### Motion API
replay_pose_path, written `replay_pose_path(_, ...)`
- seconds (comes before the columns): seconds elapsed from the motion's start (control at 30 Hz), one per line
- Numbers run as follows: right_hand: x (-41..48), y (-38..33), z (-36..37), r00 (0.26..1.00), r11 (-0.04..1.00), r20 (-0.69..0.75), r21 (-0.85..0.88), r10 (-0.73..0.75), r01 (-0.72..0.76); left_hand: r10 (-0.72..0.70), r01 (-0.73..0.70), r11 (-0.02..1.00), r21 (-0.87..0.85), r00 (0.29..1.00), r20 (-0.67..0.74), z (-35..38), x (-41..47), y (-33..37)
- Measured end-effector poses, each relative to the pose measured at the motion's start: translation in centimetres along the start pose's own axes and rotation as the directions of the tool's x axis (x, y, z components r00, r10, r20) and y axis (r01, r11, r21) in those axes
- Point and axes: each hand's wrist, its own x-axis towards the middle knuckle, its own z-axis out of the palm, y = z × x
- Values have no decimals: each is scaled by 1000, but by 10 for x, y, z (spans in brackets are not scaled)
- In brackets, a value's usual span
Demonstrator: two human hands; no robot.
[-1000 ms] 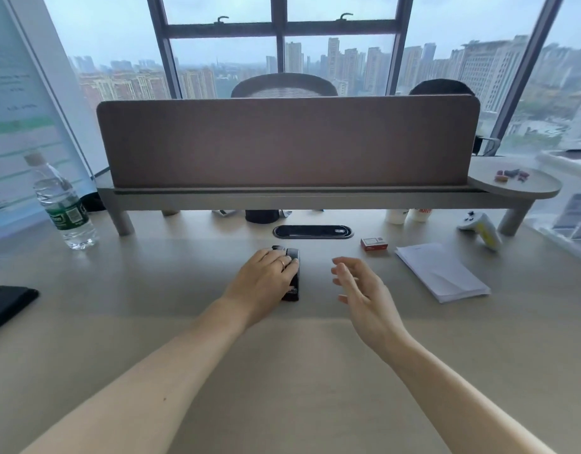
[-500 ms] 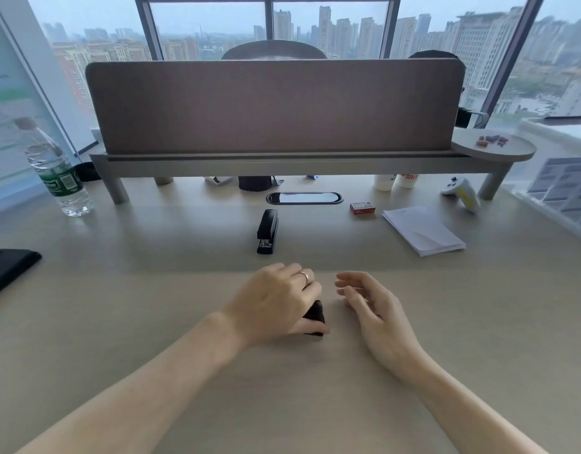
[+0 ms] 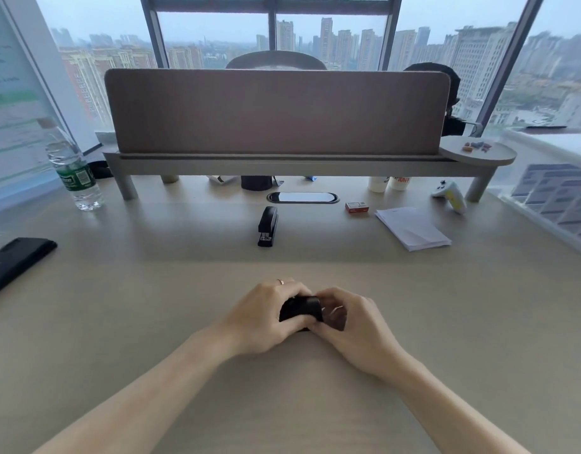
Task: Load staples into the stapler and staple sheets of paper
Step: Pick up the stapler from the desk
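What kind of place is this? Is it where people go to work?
Most likely an office, high up in a city building. There is a long desk with a divider screen, a stapler and a stack of paper lie on it, and the big window looks out on tall towers.

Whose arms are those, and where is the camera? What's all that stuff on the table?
There is no machine here. The arms belong to a person wearing a camera on their head, so you see what they see, looking down. Their left hand and right hand both grip a small black stapler over the pale wooden desk. Farther away lie a second black stapler, a small red box (probably staples), a stack of white paper, a clear plastic water bottle and a white-and-yellow game controller.
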Motion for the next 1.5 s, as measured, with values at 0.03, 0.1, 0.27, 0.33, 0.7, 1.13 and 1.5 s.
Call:
replay_pose_path(0.03, 0, 1, -1, 1000, 1000, 7, 18, 5, -5, -8, 8, 1000, -4, 1000, -15, 1, 1, 1)
replay_pose_path(0.1, 1, 4, -2, 1000, 999, 20, 51, 4, -5, -42, 42, 999, -2, 999, -33, 3, 1, 4)
replay_pose_path(0.27, 2, 5, -2, 1000, 999, 13, 47, 8, -9, -120, 70, 971, -227, 969, -217, -2, -5, 9)
replay_pose_path(0.33, 4, 6, -1, 1000, 998, -2, 52, 24, -24, -187, 81, 928, -363, 945, -268, -9, -8, 9)
replay_pose_path(0.7, 4, 5, 0, 1000, 1000, 21, 27, -2, 1, -264, 0, 834, -552, 878, -399, -36, -53, -21)
replay_pose_path(1.13, 2, 6, 3, 999, 999, -10, 19, 45, -45, -459, 173, 653, -738, 865, -203, -64, -92, -63)
replay_pose_path(1.5, -2, -1, 0, 999, 999, -8, -21, 42, -42, -311, 218, 938, -268, 871, -380, -61, -83, -61)
